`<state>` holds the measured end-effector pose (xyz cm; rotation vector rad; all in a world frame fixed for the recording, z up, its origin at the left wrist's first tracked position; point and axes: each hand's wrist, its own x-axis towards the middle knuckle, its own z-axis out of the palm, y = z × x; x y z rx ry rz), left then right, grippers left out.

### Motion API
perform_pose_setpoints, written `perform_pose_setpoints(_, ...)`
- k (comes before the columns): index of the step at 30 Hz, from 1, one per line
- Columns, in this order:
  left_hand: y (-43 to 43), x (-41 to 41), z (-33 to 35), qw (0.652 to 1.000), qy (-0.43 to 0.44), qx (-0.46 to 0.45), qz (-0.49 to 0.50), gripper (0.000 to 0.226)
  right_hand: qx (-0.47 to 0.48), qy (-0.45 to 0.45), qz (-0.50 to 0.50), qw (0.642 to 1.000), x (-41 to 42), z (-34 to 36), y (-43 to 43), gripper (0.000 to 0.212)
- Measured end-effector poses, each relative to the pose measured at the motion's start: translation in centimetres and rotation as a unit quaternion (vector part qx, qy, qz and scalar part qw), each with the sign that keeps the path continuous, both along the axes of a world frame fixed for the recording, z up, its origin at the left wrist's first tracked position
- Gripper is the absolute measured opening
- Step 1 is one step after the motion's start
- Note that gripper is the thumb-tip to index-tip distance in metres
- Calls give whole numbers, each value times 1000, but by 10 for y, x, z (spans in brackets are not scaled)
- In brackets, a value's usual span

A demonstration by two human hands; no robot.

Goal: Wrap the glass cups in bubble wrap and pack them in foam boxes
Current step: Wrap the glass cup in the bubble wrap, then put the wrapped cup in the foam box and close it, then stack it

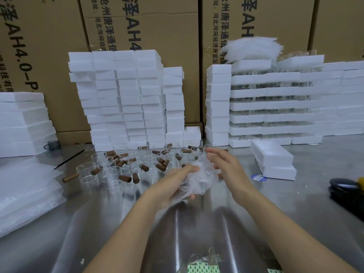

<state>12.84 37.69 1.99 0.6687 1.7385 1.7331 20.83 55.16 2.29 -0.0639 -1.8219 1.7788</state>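
Note:
A glass cup bundled in bubble wrap (199,178) is held above the steel table (118,213) at the centre. My left hand (173,186) grips the bundle from below and the left, fingers curled round it. My right hand (226,166) lies against the bundle's right side with relaxed, spread fingers. Behind them stand several bare glass cups with brown wooden handles (126,166). Two foam boxes (272,160) lie stacked to the right of my hands, the top one open.
Tall stacks of white foam boxes (126,99) line the back, with cardboard cartons (157,22) behind. Bubble wrap sheets (25,192) are piled at the left. A black object (344,188) lies at the right edge. Tape scraps (204,263) sit near the front.

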Motion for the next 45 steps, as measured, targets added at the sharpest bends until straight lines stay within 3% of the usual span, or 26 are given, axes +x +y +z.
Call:
perform_pose_setpoints(3, 5, 0, 1, 999, 2, 29, 42, 32, 40, 4, 5, 999, -5, -4, -3, 10)
perform_pose_setpoints(11, 14, 6, 1, 989, 6, 100, 113, 27, 72, 52, -17, 996, -4, -7, -5, 8)
perform_pose_setpoints(15, 19, 11, 4, 985, -48, 92, 137, 29, 115, 88, -45, 989, -1, -7, -9, 8)
perform_pose_setpoints(20, 27, 24, 2, 977, -167, 88, 94, 42, 171, 110, -109, 973, -1, -11, -11, 23)
perform_pose_setpoints(24, 27, 28, 6, 980, -166, 79, 71, 41, 218, 111, -162, 956, -3, -16, -7, 29)
perform_pose_setpoints(27, 26, 28, 7, 983, -147, 82, 76, 43, 262, 109, -200, 938, -3, -18, -7, 16)
perform_pose_setpoints(28, 26, 28, 7, 983, -141, 86, 75, 46, 262, 109, -193, 939, -2, -17, -8, 8)
perform_pose_setpoints(33, 27, 27, 5, 987, -98, 92, 92, 51, 272, 41, -132, 952, -3, -19, -10, 31)
perform_pose_setpoints(37, 18, 14, 4, 991, -71, 76, 82, 58, 150, 24, 11, 988, 1, -9, -10, 36)
perform_pose_setpoints(41, 6, 11, 4, 998, -33, 44, 13, 49, 97, 12, 99, 990, 8, 0, -3, 28)
perform_pose_setpoints(45, 2, 8, 5, 999, -17, 10, -45, 73, 34, -47, 154, 986, 13, 1, 5, 35)
